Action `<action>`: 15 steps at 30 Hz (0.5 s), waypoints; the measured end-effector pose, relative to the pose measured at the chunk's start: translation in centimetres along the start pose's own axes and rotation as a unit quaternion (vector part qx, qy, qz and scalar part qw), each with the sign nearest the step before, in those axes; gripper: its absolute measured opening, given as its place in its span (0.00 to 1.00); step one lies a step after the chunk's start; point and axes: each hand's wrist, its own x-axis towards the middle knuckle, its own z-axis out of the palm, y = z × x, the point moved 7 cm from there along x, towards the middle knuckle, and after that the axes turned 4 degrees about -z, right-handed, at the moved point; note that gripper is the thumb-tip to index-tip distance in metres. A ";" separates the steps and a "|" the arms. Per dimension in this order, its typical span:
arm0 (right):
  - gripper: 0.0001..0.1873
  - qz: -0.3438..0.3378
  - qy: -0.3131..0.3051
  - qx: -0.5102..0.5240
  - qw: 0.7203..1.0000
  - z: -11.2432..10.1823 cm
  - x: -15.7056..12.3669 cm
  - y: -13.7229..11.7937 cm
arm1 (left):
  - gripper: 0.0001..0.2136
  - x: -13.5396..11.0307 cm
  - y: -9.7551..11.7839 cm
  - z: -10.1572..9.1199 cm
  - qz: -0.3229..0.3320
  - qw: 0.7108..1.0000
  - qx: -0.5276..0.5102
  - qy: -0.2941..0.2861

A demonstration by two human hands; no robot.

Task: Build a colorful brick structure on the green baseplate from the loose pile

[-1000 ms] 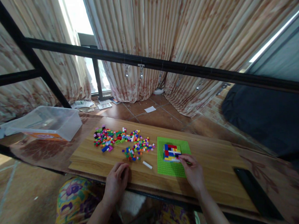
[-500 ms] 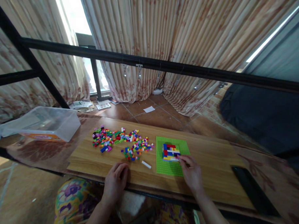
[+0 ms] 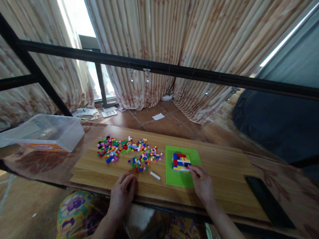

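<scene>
Still working right hand (image 3: 202,183) at a corner of the brick build (image 3: 180,162), suggesting little progress, while resting left hand (image 3: 122,191) curled, not clearly showing either pinching anything.

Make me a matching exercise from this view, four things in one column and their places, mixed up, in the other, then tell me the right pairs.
Things
1. Right hand
2. Left hand
3. White strip
4. Clear plastic bin

Places
A. On the wood, between the loose brick pile and the green baseplate, nearer the person
B. On the patterned brown cover, beyond the left end of the wooden board
C. Fingertips at the near right corner of the multicoloured brick build
D. At the board's near edge, fingers curled

Pairs: 1-C, 2-D, 3-A, 4-B
</scene>
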 end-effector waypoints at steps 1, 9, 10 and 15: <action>0.17 0.000 -0.001 -0.002 1.000 0.0 0.0 0.1 | 0.07 0.0 -0.1 0.1 -0.001 1.000 -0.001 0.000; 0.18 -0.059 0.006 -0.038 0.997 0.1 -0.1 -0.4 | 0.07 -0.1 -0.4 0.2 0.001 1.000 0.005 -0.002; 0.18 -0.062 0.007 -0.039 0.997 0.1 -0.2 -0.4 | 0.07 -0.1 -0.3 0.2 0.003 1.000 0.007 -0.001; 0.18 -0.059 -0.008 -0.045 0.997 -0.3 -0.5 -0.6 | 0.07 0.0 -0.2 0.2 0.006 1.000 0.012 0.008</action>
